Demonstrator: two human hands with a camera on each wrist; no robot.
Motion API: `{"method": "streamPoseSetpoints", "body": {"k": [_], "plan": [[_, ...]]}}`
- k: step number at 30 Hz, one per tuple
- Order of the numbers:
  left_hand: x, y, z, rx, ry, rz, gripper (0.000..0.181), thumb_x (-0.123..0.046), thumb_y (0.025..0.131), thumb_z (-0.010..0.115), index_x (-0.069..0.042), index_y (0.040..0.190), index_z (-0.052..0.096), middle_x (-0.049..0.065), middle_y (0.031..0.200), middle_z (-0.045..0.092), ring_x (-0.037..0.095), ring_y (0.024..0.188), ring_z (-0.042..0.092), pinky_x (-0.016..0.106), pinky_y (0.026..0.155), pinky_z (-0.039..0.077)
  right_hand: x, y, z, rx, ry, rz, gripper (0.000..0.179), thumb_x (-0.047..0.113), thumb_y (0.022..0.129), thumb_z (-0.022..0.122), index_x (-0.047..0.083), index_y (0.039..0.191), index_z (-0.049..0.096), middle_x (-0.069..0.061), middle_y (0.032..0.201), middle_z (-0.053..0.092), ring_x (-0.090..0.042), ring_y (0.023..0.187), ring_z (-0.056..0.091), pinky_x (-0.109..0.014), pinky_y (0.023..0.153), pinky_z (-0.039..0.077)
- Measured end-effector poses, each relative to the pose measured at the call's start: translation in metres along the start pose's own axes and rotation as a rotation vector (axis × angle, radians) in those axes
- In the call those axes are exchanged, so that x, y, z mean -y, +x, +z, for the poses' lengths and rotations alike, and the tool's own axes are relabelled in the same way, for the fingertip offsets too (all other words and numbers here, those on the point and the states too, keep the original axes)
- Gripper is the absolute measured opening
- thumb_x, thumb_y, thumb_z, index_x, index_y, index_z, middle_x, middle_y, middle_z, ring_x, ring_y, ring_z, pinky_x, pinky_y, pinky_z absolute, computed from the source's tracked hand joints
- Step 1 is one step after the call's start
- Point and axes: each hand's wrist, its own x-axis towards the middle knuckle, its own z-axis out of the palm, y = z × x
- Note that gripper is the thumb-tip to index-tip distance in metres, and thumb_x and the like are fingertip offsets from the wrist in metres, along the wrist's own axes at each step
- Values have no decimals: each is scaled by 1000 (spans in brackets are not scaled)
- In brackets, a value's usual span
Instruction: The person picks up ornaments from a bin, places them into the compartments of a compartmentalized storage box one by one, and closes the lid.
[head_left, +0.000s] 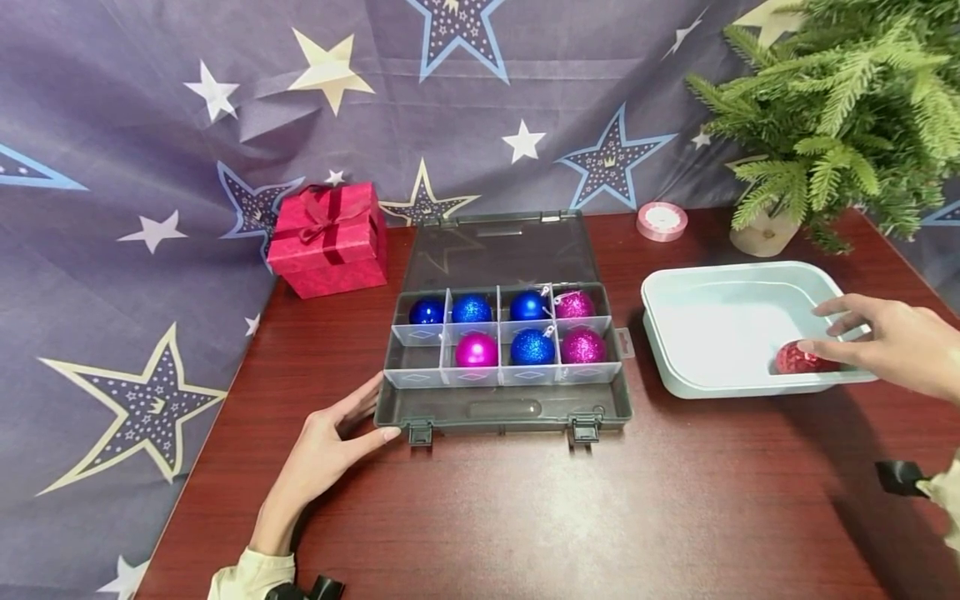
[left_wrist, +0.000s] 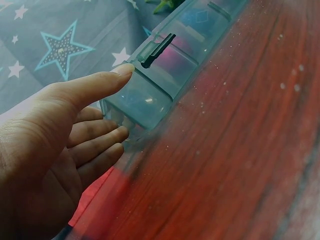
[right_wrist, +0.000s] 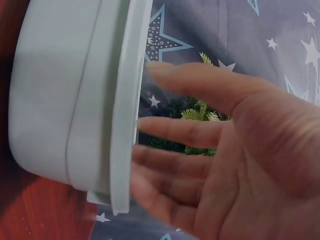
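A dark see-through compartment box (head_left: pixel 491 408) lies with its lid raised at the back. Blue baubles (head_left: pixel 532 346) and pink baubles (head_left: pixel 476 349) fill most of its cells; the front left cell holds none. At the box's front left corner rests my left hand (head_left: pixel 322 446), thumb on the front edge and fingers along the side. My right hand (head_left: pixel 896 337) hovers over the right end of a pale green basin (head_left: pixel 742 389), fingers spread and slightly bent. Beneath it, inside the basin, lies a red bauble (head_left: pixel 801 358); the rim hides it in the right wrist view.
A red gift box (head_left: pixel 327 242) with a ribbon stands at the back left. Behind the basin are a pink ribbon roll (head_left: pixel 662 221) and a small artificial fir tree (head_left: pixel 847 117) on a wooden base. Star-patterned cloth (head_left: pixel 255 117) hangs behind the table.
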Motion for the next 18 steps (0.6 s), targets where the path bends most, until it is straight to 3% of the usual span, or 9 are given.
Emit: {"method": "streamPoseSetpoints", "body": {"k": [4,8,12,18], "plan": [[0,1,0,-1,3,6,73,-19,88,86,-20,153,53,7,134,67,19,125,63,15,99,45,1,1,-2,101,-46,17,61,34,94,75,-16,122,55,-28,94,69,-54,90,64,-47,64,50],[0,1,0,1,3,4,73,-20,89,86,-20,153,53,7,134,67,18,125,63,15,99,45,7,4,-4,151,-108,5,64,37,95,74,-17,121,54,-25,90,68,-51,88,64,-59,68,50],[0,1,0,2,-2,2,73,-20,89,86,-21,153,53,6,134,67,17,125,63,15,99,45,11,8,-3,172,-121,-8,64,35,93,76,-19,120,53,-20,85,66,-45,84,64,-59,69,50],[1,0,0,0,-7,6,72,-20,88,86,-20,153,54,6,135,67,18,125,63,15,99,45,10,17,12,202,-35,-78,56,25,91,79,-19,117,57,-20,88,70,-39,84,67,-49,72,51]]}}
